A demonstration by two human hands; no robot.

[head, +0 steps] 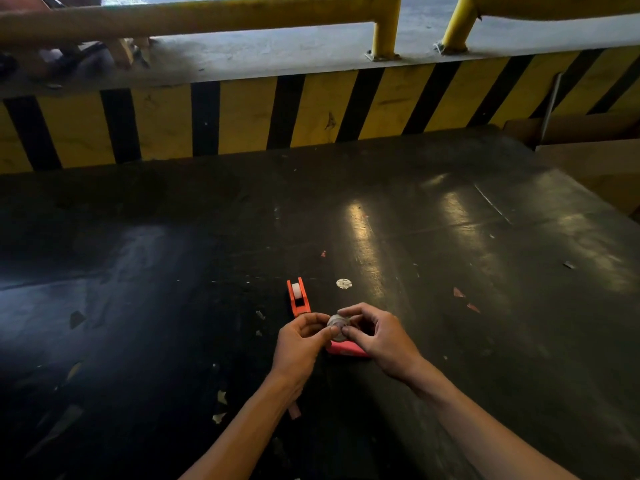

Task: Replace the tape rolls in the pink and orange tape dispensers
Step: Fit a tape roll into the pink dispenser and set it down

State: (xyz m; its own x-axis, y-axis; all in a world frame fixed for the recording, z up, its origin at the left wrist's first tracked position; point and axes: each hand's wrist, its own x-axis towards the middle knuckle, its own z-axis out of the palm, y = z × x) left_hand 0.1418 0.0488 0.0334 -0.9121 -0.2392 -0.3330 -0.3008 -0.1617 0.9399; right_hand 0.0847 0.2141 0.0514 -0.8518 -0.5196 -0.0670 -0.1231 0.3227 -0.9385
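A small clear tape roll is pinched between both hands just above the black table. My left hand grips its left side with thumb and fingers. My right hand holds its right side. Directly beneath the roll lies the pink tape dispenser, partly hidden by my right hand. The orange tape dispenser stands upright just behind my left hand, with a white roll seated in it. A round white disc, perhaps a label or a spent roll, lies flat to the right of the orange dispenser.
Scraps of tape and paper litter the table around my arms. A yellow-and-black striped barrier with yellow railings runs along the far edge. Cardboard boxes sit at the far right corner.
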